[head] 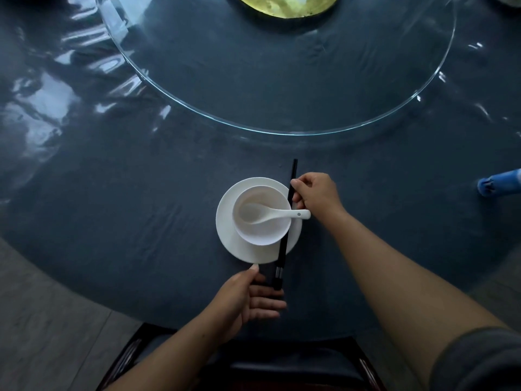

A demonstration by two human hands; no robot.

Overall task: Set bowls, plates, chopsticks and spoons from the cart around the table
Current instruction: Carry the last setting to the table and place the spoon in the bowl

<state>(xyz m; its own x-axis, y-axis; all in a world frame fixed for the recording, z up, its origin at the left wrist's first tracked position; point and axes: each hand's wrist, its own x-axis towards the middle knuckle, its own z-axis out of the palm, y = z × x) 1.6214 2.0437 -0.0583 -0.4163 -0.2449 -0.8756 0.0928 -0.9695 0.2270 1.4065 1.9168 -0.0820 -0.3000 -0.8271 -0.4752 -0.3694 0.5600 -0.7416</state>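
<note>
With the white bowl and ceramic spoon on the plate, the right hand pinched black chopsticks lying across its right rim, while the left hand, fingers loosely open, steadied their butt ends; aligning them beside the plate on the surface appeared next.

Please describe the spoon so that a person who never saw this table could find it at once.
On the dark blue round table, near the edge closest to the person, a white plate carries a white bowl. The white ceramic spoon lies in that bowl, its handle pointing over the rim towards the right hand, unlike the black chopsticks.
</note>
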